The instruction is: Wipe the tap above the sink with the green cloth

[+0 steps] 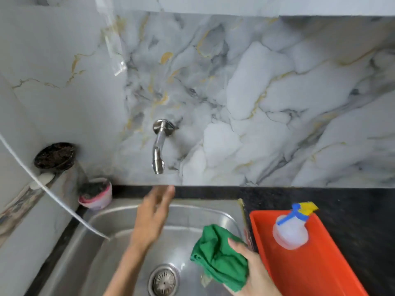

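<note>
A chrome tap (159,146) juts from the marble wall above the steel sink (102,248), its spout pointing down. My left hand (152,216) is stretched over the sink with fingers apart, its blurred fingertips just below the spout and holding nothing. My right hand (254,268) grips a crumpled green cloth (215,253) over the sink's right side, well below and to the right of the tap.
An orange tray (303,272) on the black counter (352,210) holds a white spray bottle (290,229) with a blue and yellow nozzle. A pink cup (96,196) and a dark round container (54,155) stand at the left corner. A white cord (53,195) crosses into the sink. The drain (163,280) is below.
</note>
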`<action>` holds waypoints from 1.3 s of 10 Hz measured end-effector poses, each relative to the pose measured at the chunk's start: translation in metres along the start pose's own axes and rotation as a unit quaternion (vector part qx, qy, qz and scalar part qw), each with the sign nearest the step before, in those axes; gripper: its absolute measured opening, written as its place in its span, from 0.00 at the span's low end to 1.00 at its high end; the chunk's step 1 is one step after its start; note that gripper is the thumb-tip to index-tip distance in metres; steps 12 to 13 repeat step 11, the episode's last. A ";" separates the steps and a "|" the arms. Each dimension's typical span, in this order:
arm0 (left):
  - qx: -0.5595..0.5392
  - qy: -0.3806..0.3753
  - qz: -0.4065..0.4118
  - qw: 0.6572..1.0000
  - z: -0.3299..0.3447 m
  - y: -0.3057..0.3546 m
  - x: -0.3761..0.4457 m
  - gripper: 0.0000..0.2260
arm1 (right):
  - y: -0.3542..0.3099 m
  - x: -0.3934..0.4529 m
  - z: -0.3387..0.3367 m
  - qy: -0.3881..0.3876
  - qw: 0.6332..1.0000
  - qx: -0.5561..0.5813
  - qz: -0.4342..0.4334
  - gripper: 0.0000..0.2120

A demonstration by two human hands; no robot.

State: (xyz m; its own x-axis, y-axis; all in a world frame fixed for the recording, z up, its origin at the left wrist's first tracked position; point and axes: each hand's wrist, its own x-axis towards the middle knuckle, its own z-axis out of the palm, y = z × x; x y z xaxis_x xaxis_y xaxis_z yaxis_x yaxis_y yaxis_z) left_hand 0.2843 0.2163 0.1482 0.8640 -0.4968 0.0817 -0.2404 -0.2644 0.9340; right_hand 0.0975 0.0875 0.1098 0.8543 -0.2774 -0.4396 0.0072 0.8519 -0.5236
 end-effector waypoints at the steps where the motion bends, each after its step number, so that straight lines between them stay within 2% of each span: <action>1: -0.103 -0.127 -0.183 0.969 0.072 -0.007 -0.083 0.36 | -0.030 -0.051 -0.038 -0.004 0.997 -0.069 0.025 0.27; 2: -0.134 -0.170 -0.244 0.945 0.142 0.009 -0.127 0.32 | -0.059 -0.073 -0.083 0.043 0.994 -0.097 0.035 0.32; 3: -0.123 -0.162 -0.245 0.948 0.198 0.025 -0.152 0.30 | -0.086 -0.082 -0.133 0.113 0.985 -0.112 0.070 0.28; 4: -0.151 -0.172 -0.297 0.927 0.236 0.027 -0.162 0.23 | -0.121 -0.091 -0.175 0.131 0.975 -0.150 0.096 0.26; 5: -0.146 -0.166 -0.309 0.925 0.264 0.026 -0.171 0.17 | -0.148 -0.095 -0.212 0.120 0.968 -0.178 0.131 0.26; 6: -0.147 -0.137 -0.314 0.928 0.292 0.030 -0.177 0.15 | -0.161 -0.093 -0.242 0.090 0.962 -0.211 0.150 0.24; 7: -0.122 -0.111 -0.312 0.936 0.316 0.023 -0.176 0.15 | -0.164 -0.091 -0.262 0.131 0.932 -0.314 0.127 0.20; 8: 0.007 -0.096 -0.260 0.961 0.335 0.009 -0.166 0.15 | -0.162 -0.092 -0.261 0.144 0.887 -0.424 0.113 0.12; 9: 0.128 -0.129 -0.217 0.959 0.345 0.001 -0.159 0.19 | -0.157 -0.089 -0.259 0.168 0.831 -0.523 0.090 0.16; 10: 0.166 -0.201 -0.218 0.940 0.348 -0.010 -0.160 0.31 | -0.149 -0.089 -0.260 0.192 0.661 -0.723 0.055 0.29; 11: 0.200 -0.211 -0.197 0.936 0.351 -0.007 -0.164 0.43 | -0.145 -0.099 -0.251 0.185 0.589 -0.784 0.061 0.27; 13: 0.200 -0.211 -0.197 0.936 0.351 -0.007 -0.164 0.43 | -0.145 -0.099 -0.251 0.185 0.589 -0.784 0.061 0.27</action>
